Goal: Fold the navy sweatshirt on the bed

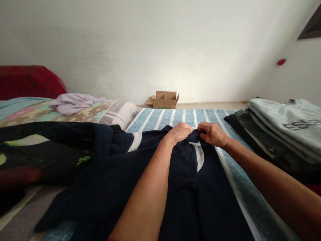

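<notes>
Striped sheet (178, 117); left hand (179, 132) beside right hand (213, 134), curled on navy garment (184, 167)

Blue striped bedcover (178, 117), navy garment (184, 180) atop; folded clothes pile (283, 137)

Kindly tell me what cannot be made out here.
All in the head view:
Navy garment, part inside left grip and right grip: hidden by the fingers.
Its near end: cut off by the bottom edge.
Cardboard box, floor: hidden by its front wall.
Dark panel, upper right: cut off by the picture's edge.
</notes>
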A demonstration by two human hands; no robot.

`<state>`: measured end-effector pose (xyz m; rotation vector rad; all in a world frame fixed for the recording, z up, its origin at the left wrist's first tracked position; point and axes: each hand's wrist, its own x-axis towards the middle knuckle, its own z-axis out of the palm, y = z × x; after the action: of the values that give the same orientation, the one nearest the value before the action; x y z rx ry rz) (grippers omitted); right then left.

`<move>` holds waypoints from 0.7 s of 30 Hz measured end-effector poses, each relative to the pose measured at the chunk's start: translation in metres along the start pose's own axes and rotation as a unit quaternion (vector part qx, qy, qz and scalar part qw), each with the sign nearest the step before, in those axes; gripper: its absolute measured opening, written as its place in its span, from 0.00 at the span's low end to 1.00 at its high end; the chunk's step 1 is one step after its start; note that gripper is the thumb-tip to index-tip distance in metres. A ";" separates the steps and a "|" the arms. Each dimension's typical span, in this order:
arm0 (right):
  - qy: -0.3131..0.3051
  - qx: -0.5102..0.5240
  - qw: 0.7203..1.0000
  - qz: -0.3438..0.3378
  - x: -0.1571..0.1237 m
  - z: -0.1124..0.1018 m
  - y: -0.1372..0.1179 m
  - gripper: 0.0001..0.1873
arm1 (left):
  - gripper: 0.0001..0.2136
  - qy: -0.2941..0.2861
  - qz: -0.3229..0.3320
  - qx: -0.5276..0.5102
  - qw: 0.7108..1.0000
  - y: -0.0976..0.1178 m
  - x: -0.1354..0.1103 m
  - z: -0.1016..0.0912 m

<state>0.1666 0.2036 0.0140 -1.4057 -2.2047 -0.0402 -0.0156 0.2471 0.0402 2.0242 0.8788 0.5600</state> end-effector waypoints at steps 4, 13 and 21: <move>-0.009 -0.083 0.996 0.009 -0.004 0.000 -0.002 0.09 | 0.12 -0.017 0.008 0.012 1.000 0.005 -0.003 -0.001; -0.007 -0.216 0.976 -0.006 -0.007 0.002 -0.008 0.13 | 0.12 -0.030 0.004 0.013 0.999 0.005 -0.004 -0.001; 0.017 -0.214 0.972 -0.099 -0.009 -0.003 -0.014 0.12 | 0.11 -0.009 -0.016 -0.002 1.000 -0.001 0.001 0.001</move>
<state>0.1590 0.1888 0.0159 -1.3732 -2.3932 -0.6398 -0.0147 0.2478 0.0388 2.0050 0.8968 0.5250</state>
